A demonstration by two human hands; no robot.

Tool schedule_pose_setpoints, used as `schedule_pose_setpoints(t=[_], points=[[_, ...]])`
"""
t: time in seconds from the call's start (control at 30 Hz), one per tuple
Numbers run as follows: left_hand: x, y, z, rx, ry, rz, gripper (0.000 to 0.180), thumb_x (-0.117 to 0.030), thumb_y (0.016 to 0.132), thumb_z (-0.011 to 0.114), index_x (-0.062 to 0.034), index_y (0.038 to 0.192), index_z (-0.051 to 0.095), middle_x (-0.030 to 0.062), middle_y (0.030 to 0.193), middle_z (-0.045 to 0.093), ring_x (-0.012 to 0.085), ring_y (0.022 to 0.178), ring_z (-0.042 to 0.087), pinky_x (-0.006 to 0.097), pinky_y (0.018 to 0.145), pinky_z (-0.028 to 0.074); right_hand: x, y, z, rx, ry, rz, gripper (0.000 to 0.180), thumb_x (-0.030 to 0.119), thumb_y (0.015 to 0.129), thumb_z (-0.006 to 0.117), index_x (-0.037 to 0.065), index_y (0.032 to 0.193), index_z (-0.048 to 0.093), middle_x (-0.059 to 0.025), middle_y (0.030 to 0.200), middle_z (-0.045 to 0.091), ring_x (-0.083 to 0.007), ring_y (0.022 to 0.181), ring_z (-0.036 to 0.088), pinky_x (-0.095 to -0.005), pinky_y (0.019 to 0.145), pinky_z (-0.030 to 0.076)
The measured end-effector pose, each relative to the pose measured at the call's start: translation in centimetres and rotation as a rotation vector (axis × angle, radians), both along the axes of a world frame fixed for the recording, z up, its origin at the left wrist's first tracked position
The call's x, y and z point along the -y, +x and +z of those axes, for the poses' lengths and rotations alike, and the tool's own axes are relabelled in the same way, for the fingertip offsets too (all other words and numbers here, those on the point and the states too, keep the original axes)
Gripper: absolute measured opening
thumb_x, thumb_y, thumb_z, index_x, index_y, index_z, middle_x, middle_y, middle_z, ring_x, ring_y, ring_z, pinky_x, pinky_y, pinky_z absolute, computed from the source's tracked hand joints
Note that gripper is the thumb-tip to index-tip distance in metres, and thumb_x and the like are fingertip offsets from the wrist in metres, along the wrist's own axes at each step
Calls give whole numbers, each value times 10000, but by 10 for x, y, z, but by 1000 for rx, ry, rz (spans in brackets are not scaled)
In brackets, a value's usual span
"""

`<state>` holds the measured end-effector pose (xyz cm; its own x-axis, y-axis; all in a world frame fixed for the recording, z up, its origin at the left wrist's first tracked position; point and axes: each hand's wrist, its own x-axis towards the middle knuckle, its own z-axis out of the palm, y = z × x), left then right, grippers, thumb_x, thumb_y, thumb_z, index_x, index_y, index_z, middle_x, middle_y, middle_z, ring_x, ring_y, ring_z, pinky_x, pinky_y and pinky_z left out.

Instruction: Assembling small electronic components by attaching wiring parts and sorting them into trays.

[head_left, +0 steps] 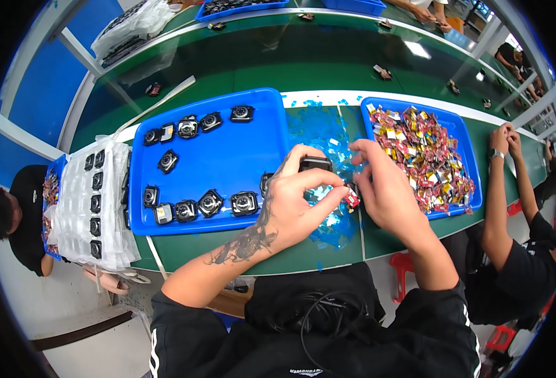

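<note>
My left hand (297,195) is closed, thumb and forefinger pinching a small red part (352,198) with a pale patch. Its other fingers curl beside a black casing (316,164), which is partly hidden by the hand. Just right of the red part, my right hand (384,189) has its fingers apart and slightly bent. I see nothing held in it, though its inner side is partly hidden. Under both hands lies a patch of blue film scraps (331,233) on the green bench.
A blue tray (208,151) with black round-faced units stands left; another blue tray (473,170), right, is heaped with small red and yellow parts. White wrapped trays (111,208) are stacked far left. Beyond runs a green conveyor (316,57) carrying scattered units. A co-worker's arms (502,183) are at right.
</note>
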<state>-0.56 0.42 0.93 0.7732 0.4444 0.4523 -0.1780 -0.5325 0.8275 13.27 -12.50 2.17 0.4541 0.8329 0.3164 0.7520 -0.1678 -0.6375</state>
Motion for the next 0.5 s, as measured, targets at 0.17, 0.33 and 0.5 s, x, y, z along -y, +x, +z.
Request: schedule_pose_setpoints(t=[0.17,0.33,0.5], points=[[-2,0,-8,-76,-343,-23,129,-67,800,729,-8,914,720,90,991,565,139,829,640,262,707,544,8,-7,-3,-308,182,122,348,-24,801,681,60,1134,628,-59,996,616,-78,719,569,-199,544,438],[-4,1,-6,-86,-426,-157,213,-33,862,657,2,1070,680,109,1045,542,164,925,641,275,818,548,-2,-17,-5,-514,381,46,162,-25,836,658,20,991,662,-74,944,637,-101,780,615,-197,592,467],[-4,3,-5,-45,-812,-332,484,86,920,460,-13,1391,413,122,1197,531,185,1113,588,290,973,465,3,-21,2,-382,336,-45,156,-30,848,647,-20,1003,650,-94,865,671,-126,754,650,-230,675,520]])
